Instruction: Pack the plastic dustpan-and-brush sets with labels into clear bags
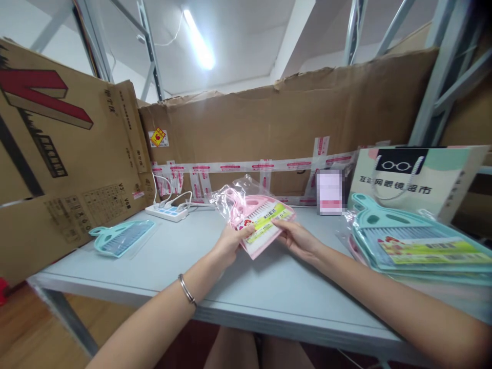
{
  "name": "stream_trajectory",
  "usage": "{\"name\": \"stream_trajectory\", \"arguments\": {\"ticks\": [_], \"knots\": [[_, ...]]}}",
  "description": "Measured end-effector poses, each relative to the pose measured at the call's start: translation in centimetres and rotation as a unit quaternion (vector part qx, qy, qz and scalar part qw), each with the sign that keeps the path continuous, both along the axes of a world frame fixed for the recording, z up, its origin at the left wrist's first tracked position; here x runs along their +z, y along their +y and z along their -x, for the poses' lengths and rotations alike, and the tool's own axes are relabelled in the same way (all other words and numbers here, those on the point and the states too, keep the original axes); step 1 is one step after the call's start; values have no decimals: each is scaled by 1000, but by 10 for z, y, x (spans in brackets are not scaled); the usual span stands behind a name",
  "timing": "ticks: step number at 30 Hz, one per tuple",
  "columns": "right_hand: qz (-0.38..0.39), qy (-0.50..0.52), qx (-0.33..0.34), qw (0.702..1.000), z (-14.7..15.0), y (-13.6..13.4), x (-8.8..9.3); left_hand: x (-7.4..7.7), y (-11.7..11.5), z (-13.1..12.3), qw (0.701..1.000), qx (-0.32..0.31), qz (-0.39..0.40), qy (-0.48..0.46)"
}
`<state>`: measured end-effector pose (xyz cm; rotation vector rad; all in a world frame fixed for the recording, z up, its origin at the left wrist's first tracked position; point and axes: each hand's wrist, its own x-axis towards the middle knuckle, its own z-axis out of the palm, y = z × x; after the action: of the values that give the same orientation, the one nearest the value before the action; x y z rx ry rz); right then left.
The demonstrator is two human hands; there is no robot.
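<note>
At the far left there stands a big cardboard box with a red letter V printed on it. Just beside it, a turquoise dustpan set in clear film lies flat on the grey table. Next comes a white power strip, with cables plugged in, near the cardboard wall at the back. In the middle, the left hand, with a silver bracelet on its wrist, grips the near left edge of a pink dustpan set, which is tilted above the table. The right hand grips the right edge of the same package, thumb on the yellow label. Behind, to the right, a pinkish panel is blurred by pixels. At the far right, a stack of dustpan sets, turquoise on top, lies before a paper bag showing printed glasses.
</note>
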<state>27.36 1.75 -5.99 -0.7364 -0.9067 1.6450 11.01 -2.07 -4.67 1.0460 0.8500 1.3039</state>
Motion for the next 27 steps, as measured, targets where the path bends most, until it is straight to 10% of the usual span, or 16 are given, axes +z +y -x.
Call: {"name": "stream_trajectory", "arguments": {"ticks": [18,27], "knots": [[62,-113,100,987,-16,15,-2,-10,22,32,988,-55,142,36],[49,-65,138,987,-25,16,2,7,7,32,997,-31,64,10]]}}
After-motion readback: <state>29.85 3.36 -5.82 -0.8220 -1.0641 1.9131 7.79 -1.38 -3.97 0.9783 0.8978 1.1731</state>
